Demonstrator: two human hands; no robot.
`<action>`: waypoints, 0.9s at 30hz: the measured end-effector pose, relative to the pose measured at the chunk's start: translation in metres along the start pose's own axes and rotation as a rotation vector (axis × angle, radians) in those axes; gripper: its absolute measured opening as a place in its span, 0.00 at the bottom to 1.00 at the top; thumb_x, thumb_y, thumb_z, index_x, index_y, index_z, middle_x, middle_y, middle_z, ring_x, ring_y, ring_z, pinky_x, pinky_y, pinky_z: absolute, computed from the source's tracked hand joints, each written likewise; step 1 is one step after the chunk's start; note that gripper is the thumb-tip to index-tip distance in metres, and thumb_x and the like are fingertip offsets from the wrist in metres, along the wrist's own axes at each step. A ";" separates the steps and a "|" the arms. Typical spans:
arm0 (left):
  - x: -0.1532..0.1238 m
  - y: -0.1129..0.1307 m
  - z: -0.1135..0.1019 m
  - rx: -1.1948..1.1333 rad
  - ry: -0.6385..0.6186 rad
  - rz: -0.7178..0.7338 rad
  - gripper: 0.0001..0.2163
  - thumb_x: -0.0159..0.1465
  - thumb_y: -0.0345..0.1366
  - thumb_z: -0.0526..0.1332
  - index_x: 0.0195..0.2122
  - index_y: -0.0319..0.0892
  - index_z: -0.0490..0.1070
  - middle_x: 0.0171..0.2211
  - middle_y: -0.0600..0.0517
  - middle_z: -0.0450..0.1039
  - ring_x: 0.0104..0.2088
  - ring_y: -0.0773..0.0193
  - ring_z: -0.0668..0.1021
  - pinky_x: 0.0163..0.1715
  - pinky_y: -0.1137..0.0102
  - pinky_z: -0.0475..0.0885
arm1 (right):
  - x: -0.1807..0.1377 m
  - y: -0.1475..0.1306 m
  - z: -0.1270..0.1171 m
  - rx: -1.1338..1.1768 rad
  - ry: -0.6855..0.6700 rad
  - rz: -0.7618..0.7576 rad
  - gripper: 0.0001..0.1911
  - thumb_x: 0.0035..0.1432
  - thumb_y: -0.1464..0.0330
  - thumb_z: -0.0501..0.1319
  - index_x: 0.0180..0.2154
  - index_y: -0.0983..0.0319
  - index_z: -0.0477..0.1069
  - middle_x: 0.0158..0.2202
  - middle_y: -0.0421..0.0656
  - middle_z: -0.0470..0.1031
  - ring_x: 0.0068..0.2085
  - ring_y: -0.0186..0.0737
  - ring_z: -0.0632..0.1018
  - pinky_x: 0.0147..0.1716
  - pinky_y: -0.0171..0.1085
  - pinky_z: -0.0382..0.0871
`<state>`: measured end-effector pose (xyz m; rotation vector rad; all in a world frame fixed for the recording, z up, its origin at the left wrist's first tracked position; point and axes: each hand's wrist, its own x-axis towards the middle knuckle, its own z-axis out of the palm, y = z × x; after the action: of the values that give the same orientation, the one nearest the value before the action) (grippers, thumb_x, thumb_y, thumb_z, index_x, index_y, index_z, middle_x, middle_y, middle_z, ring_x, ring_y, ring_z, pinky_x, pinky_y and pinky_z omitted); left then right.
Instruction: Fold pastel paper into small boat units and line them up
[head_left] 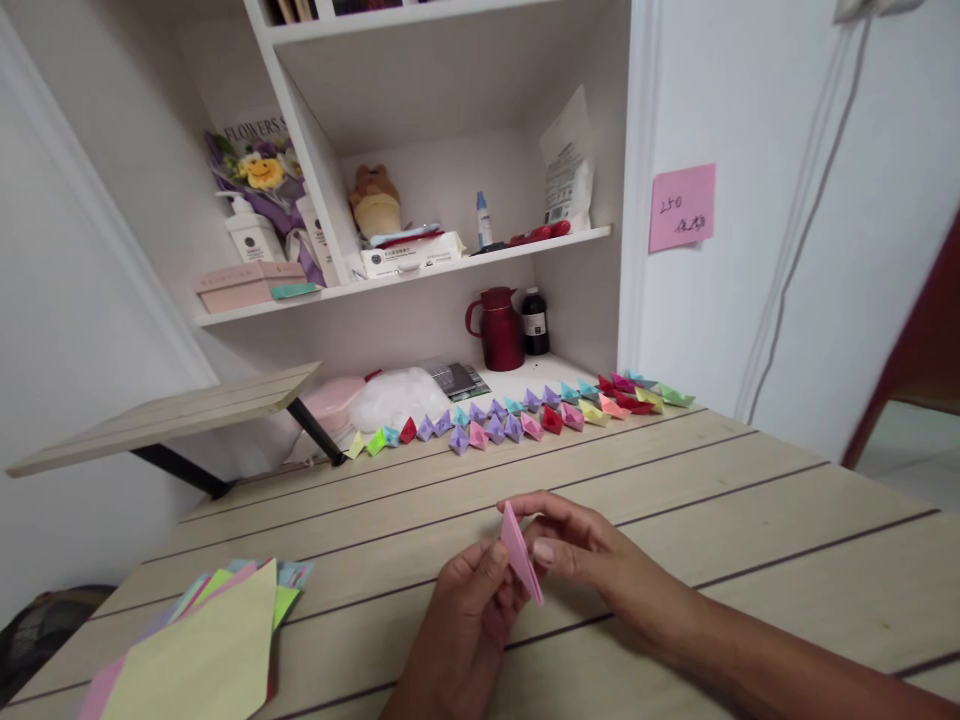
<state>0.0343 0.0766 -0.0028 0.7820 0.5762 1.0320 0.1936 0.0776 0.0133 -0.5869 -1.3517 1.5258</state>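
A small folded pink paper piece (519, 551) is pinched between both my hands above the wooden table (750, 500). My left hand (469, 610) grips its lower edge with thumb and fingers. My right hand (577, 545) holds its upper side, fingers closed on it. A long row of several small folded paper boats (525, 412) in many colours lies along the far edge of the table. A stack of coloured paper sheets (202, 645), yellow on top, sits at the near left corner.
A white shelf unit (450, 250) stands behind the table with a dark red jug (499, 328), a black bottle (534, 322), boxes and a flower bouquet. A small raised wooden stand (172, 412) is at the left. A pink sticky note (681, 207) hangs on the wall.
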 end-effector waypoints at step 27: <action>-0.002 0.000 0.000 0.081 0.066 -0.057 0.14 0.55 0.43 0.68 0.35 0.35 0.77 0.38 0.42 0.78 0.39 0.59 0.78 0.45 0.65 0.69 | 0.001 0.013 -0.006 -0.211 0.130 -0.004 0.05 0.52 0.68 0.64 0.33 0.61 0.70 0.24 0.36 0.65 0.26 0.31 0.65 0.26 0.32 0.59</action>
<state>0.0340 0.0744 -0.0028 0.8007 0.6963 0.9900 0.1936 0.0826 -0.0002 -0.8008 -1.4204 1.3268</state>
